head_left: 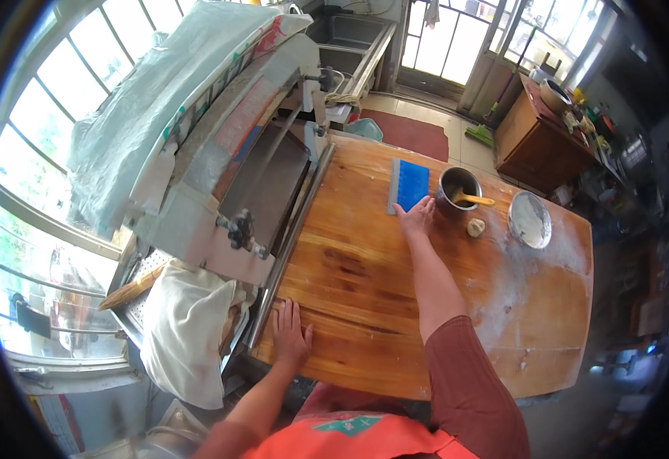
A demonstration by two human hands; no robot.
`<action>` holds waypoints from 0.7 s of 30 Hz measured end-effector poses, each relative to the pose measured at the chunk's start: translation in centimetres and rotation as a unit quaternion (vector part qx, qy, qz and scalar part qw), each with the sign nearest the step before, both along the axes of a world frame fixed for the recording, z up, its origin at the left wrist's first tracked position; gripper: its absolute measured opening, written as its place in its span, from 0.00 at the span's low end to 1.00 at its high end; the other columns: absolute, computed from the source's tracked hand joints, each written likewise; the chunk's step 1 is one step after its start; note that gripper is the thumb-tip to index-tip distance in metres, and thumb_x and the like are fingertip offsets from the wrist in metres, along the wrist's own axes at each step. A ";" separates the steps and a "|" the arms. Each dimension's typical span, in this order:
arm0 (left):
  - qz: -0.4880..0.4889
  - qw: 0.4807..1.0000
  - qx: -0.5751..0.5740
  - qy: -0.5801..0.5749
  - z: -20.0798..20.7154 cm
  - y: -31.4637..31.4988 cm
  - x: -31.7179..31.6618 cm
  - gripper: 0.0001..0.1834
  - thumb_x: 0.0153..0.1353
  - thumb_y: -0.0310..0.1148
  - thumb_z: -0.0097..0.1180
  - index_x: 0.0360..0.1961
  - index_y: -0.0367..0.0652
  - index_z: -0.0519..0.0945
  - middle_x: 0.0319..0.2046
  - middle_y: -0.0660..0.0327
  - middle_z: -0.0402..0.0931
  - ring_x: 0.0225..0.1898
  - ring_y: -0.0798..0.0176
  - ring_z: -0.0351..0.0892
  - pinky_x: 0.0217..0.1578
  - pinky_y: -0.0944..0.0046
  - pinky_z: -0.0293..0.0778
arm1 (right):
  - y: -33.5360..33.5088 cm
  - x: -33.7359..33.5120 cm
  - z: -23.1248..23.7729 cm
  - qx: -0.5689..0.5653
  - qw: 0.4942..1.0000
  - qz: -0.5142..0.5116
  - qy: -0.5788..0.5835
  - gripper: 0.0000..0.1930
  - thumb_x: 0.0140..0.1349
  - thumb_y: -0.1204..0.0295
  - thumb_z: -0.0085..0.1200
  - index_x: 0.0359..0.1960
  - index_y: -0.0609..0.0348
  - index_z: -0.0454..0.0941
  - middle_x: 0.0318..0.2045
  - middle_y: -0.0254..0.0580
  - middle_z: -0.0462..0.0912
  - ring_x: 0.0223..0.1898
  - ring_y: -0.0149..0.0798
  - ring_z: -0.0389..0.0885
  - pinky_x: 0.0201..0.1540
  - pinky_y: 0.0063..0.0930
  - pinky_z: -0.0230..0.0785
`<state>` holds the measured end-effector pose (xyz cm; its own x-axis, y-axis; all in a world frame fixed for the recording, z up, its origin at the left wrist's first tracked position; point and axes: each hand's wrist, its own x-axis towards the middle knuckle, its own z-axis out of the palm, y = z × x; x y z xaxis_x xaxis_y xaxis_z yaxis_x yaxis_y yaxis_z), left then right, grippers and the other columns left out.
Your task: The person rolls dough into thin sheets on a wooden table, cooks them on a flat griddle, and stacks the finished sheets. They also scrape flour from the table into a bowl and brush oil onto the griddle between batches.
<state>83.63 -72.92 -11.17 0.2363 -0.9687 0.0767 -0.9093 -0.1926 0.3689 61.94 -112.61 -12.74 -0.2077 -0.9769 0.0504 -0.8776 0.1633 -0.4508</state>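
blue scraper (414, 182): was seen just beyond the right hand (417, 216), long axis pointing away
right hand: was spread, nothing gripped
left hand (291, 336): was spread on tabletop (349, 306), farther off

Scraper (413, 186): blue, grey-edged. Table (334, 229): orange-brown, dark-streaked. Brush (475, 200): yellow handle. Dough (476, 227): cream. Apron (403, 437): red, green-patched.

Tbl (342, 229) has 1 ea. scraper (413, 186), pot (450, 180), bowl (513, 219), lump (476, 227).
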 end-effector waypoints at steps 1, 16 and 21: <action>-0.009 1.000 -0.004 -0.005 -0.2 -0.1 0.2 0.37 0.67 0.43 0.53 0.70 0.32 0.61 0.72 0.43 0.55 0.75 0.41 0.51 0.74 0.41 0.44 | -1.3 0.7 0.2 0.006 1.000 -0.009 0.023 0.59 0.50 0.42 0.70 0.71 0.74 0.51 0.70 0.64 0.59 0.71 0.57 0.58 0.70 0.46 0.57; -0.004 0.999 0.046 0.026 0.5 -0.3 0.7 0.36 0.67 0.42 0.51 0.71 0.32 0.59 0.73 0.43 0.55 0.75 0.42 0.51 0.74 0.42 0.45 | -10.9 6.1 3.0 0.124 0.939 0.293 0.133 0.66 0.32 0.54 0.81 0.75 0.43 0.49 0.61 0.58 0.68 0.65 0.61 0.65 0.67 0.53 0.61; 0.034 0.998 0.008 0.053 0.2 0.2 0.6 0.33 0.69 0.38 0.49 0.72 0.34 0.59 0.72 0.44 0.56 0.74 0.41 0.53 0.73 0.45 0.48 | -6.1 8.5 3.9 0.099 0.841 0.497 0.192 0.66 0.31 0.51 0.81 0.74 0.46 0.52 0.57 0.53 0.72 0.61 0.57 0.69 0.61 0.49 0.65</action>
<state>84.22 -72.70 -10.96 0.3076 -0.9510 0.0312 -0.8495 -0.2597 0.4593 70.44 -118.68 -8.82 0.7102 -0.6558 -0.2560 -0.6996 -0.6978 -0.1533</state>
